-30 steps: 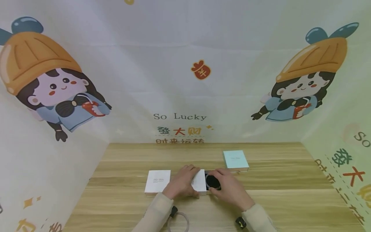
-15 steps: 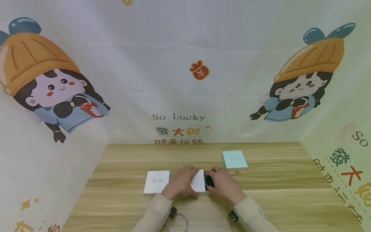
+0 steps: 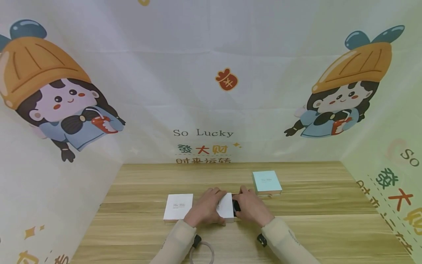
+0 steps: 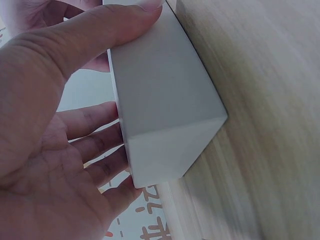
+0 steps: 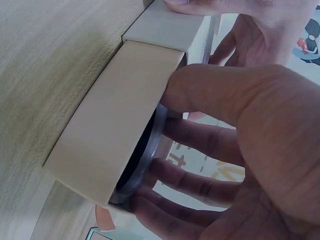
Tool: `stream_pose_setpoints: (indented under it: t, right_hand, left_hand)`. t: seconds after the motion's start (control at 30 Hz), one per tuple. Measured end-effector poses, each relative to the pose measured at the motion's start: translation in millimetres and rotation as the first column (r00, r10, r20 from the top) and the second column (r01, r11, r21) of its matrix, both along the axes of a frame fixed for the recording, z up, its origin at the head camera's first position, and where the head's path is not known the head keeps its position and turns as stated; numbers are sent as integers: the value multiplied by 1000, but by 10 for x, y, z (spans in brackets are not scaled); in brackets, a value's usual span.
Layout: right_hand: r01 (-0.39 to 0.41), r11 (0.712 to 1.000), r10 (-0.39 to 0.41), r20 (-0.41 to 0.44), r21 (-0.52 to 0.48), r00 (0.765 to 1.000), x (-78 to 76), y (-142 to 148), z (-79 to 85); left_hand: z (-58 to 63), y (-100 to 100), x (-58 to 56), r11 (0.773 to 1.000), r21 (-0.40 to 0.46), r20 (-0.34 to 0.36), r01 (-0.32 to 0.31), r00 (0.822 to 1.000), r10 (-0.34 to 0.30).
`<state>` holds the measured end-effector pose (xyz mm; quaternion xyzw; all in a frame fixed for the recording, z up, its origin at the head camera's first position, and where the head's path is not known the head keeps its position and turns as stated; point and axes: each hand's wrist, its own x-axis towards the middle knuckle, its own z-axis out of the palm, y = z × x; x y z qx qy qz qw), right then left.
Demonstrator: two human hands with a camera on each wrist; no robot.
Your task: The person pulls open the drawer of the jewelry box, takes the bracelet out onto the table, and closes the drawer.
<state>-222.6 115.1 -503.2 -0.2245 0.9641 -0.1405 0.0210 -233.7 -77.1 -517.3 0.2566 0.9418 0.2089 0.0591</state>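
Observation:
My left hand (image 3: 207, 207) grips the white sleeve (image 3: 225, 208) of a slide-out box, with the thumb on its near side. In the left wrist view, that sleeve (image 4: 165, 95) lies between thumb and fingers. From its right end sticks out a pale inner tray (image 5: 112, 120) with a dark lining. A translucent grey bangle (image 5: 150, 160) sits in the tray, its edge rising above the side wall. My right hand (image 3: 253, 206) holds the bangle, thumb at one end and the other fingers along its band. It hides most of the bangle in the head view.
Another white box (image 3: 178, 207) stands left of the left hand. Behind the right hand lies a mint box (image 3: 267, 181), shut. A pale loop (image 3: 202, 253) shows by the left wrist's black strap. A printed backdrop (image 3: 204, 91) encloses the wooden table (image 3: 313, 220).
My right hand has shifted left toward the white sleeve, covering more of the bangle, which shows less than before. The left hand keeps its grip on the sleeve in the same place.

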Motion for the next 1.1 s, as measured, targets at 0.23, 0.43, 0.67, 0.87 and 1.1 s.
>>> stream_pose_setpoints:
  t: [0.23, 0.43, 0.67, 0.87, 1.1]
  right_hand:
    - [-15, 1000, 15, -15, 15, 1000, -6, 14, -22]
    - [-6, 999, 6, -5, -35, 1000, -16, 37, -43]
    - [10, 995, -12, -18, -104, 1000, -18, 55, -73]
    - [22, 993, -34, -100, -115, 994, -3, 67, -101]
    - [49, 987, -74, -159, -151, 984, 50, 102, -126]
  left_hand:
    - [-13, 6, -7, 1000, -10, 4, 1, 1000, -1]
    - [-21, 9, -13, 1000, -10, 11, 1, 1000, -1]
    - [-13, -5, -13, 1000, -2, 11, -1, 1000, 1]
    - [0, -6, -8, 1000, -5, 6, -1, 1000, 1]
    - [-12, 0, -3, 1000, -17, 6, -10, 1000, 10]
